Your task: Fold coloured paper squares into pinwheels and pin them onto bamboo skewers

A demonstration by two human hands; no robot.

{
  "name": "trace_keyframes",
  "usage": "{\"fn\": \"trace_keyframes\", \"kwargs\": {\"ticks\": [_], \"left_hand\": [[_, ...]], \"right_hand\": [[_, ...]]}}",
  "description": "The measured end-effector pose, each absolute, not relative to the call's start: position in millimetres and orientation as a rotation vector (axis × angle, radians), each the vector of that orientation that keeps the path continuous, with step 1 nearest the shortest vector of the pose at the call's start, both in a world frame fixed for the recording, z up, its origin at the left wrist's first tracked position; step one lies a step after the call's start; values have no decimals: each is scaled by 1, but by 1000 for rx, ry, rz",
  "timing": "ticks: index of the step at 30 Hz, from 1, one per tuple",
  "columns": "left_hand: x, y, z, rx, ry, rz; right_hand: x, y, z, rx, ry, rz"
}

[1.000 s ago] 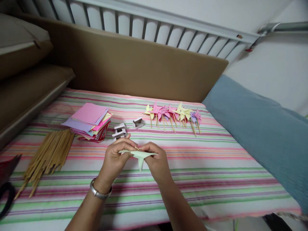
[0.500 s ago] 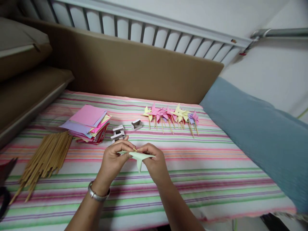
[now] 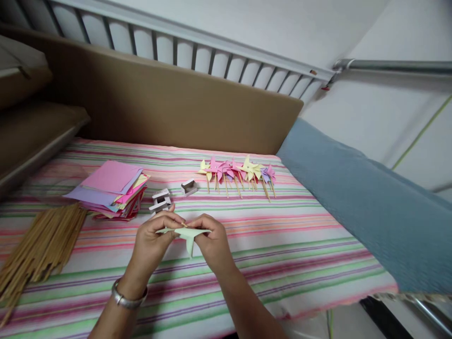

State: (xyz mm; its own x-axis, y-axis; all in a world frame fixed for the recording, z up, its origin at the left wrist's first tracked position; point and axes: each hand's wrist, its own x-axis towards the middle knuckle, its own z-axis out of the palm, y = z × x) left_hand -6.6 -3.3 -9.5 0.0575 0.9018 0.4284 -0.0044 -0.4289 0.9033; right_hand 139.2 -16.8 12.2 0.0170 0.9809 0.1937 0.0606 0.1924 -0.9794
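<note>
Between my hands is a pale green paper pinwheel (image 3: 188, 234), one vane hanging down toward me. My left hand (image 3: 157, 235) pinches its left side, fingers closed. On the right side, my right hand (image 3: 209, 238) grips the paper near the middle, thumb and fingers together. The tip of a thin wooden stick (image 3: 184, 225) shows at the pinwheel's centre between my fingertips; the rest of it is hidden. Just beyond my left hand stand small open white boxes (image 3: 161, 200), their contents too dark to make out.
Finished pink, yellow and purple pinwheels (image 3: 231, 170) lie at the back of the striped cloth (image 3: 282, 245). To the left are a stack of coloured paper squares (image 3: 113, 178) and a bundle of wooden sticks (image 3: 44, 242). Another small box (image 3: 189, 188) stands near the middle.
The whole view has shifted, so everything sits further left. My hands keep the same hold on the green pinwheel. Scissors at the left edge have gone out of view.
</note>
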Motion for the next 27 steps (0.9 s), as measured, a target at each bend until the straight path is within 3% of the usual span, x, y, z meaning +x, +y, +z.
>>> {"fn": "trace_keyframes", "kwargs": {"ticks": [11, 18, 27], "left_hand": [[-9, 6, -22, 833, 997, 1426], [-23, 12, -15, 586, 1037, 1571], [-20, 11, -14, 532, 1036, 1536]], "right_hand": [[158, -3, -2, -1267, -1337, 1302], [168, 1, -18, -1523, -1558, 1218], [162, 2, -25, -1475, -1670, 1000]]}}
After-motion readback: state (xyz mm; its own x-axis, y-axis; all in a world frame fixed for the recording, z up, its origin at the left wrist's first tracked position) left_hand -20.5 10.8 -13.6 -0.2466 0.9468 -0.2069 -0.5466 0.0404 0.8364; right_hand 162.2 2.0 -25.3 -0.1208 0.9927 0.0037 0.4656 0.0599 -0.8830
